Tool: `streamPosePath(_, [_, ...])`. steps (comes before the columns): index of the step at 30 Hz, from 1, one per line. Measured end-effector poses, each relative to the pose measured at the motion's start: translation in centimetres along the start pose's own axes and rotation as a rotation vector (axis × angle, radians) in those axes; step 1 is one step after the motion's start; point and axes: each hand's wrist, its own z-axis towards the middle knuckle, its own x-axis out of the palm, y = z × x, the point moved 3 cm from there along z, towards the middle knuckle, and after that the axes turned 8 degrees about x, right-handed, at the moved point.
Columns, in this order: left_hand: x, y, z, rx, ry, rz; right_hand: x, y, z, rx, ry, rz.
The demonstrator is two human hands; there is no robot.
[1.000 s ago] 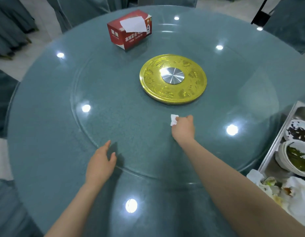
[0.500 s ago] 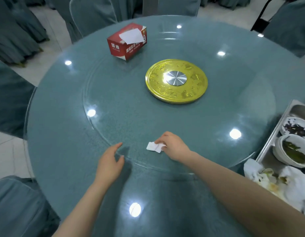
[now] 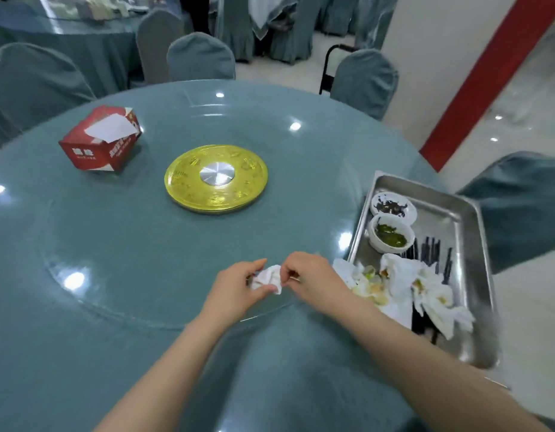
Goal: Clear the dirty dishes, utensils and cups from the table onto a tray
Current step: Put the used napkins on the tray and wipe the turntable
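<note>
A crumpled white tissue (image 3: pixel 270 277) sits between my two hands near the front edge of the glass turntable (image 3: pixel 120 244). My left hand (image 3: pixel 235 291) holds it from the left with curled fingers. My right hand (image 3: pixel 310 275) pinches its right side. A steel tray (image 3: pixel 469 219) stands on the table's right edge. It holds a small white dish (image 3: pixel 393 205) with dark scraps, a white bowl (image 3: pixel 391 236) with green leftovers, black chopsticks (image 3: pixel 432 249) and soiled white napkins (image 3: pixel 403 285).
A red tissue box (image 3: pixel 98 145) stands at the back left of the turntable. A gold disc (image 3: pixel 216 179) with a silver hub marks its centre. Covered chairs (image 3: pixel 201 57) ring the round table (image 3: pixel 83 353); one chair (image 3: pixel 525 207) is right of the tray.
My right hand dragged the tissue back toward me and my left hand came over to take hold of it. The view swung right, showing the whole tray.
</note>
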Motion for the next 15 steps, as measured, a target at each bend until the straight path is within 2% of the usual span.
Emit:
streamPosePath(3, [1.8,-3.0,0.3,0.073,0.032,0.070,-1.9,-1.6,-2.0,0.003,-0.054,0.003])
streamPosePath(5, [2.6,-4.8,0.4,0.101,-0.006,0.095,-3.1,-2.8,-3.3,0.009,-0.096,0.038])
streamPosePath(8, [4.3,-7.0,0.8,0.049,-0.064,0.035,-4.7,-5.5,-5.3,0.078,-0.161,0.130])
streamPosePath(15, [12.4,-12.3,1.0,-0.015,-0.031,0.067,-6.6,-13.3,-11.2,0.244,-0.229,0.230])
